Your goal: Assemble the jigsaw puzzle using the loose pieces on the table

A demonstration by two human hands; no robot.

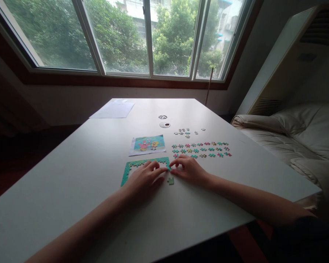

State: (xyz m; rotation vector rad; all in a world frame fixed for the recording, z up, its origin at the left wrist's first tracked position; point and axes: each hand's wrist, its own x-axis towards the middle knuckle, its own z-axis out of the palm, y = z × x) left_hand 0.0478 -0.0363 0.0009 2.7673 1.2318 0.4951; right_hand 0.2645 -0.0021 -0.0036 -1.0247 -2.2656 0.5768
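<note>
A partly built green puzzle border (pixel 137 164) lies on the white table (pixel 79 171). My left hand (pixel 144 177) rests on the table inside the border, its fingers stretched toward the border's right corner. My right hand (pixel 188 168) meets it there, fingertips pinching a small green piece at that corner. One loose green piece (pixel 170 180) lies just below the fingertips. A reference picture (pixel 148 144) with cartoon figures lies behind the border. Several loose coloured pieces (pixel 201 149) are laid out in rows to the right.
A small group of pale pieces (pixel 186 131) sits farther back, near two round cable holes (pixel 164 124). A sheet of paper (pixel 113 109) lies at the far left of the table. A sofa (pixel 290 135) stands right of the table, windows behind.
</note>
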